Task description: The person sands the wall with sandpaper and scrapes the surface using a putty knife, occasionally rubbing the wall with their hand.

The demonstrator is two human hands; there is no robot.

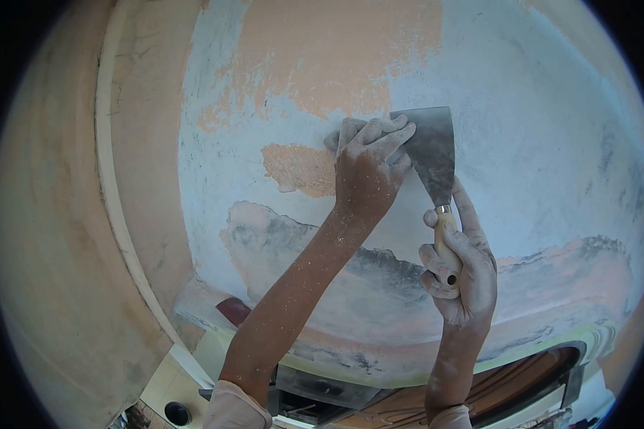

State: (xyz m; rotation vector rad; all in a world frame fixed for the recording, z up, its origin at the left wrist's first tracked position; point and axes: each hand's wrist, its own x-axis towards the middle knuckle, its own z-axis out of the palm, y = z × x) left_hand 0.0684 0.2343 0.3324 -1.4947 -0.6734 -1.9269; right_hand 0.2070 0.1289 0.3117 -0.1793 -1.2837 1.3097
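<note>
A scraper (434,154) with a wide grey metal blade and a pale wooden handle stands blade-up in front of a patchy blue and peach wall (522,143). My right hand (465,268) is wrapped round its handle, dusted white. My left hand (374,154) is closed beside the blade, its fingertips at the blade's left edge; whether it grips anything else is hidden. Just left of that hand, a rough peach patch (297,169) shows in the blue paint.
Grey and pink worn plaster (379,293) spans the lower wall. A pale vertical strip (114,164) runs down the left. Below are a dark red object (232,311), a curved dark-edged frame (529,379) and a round black item (177,412).
</note>
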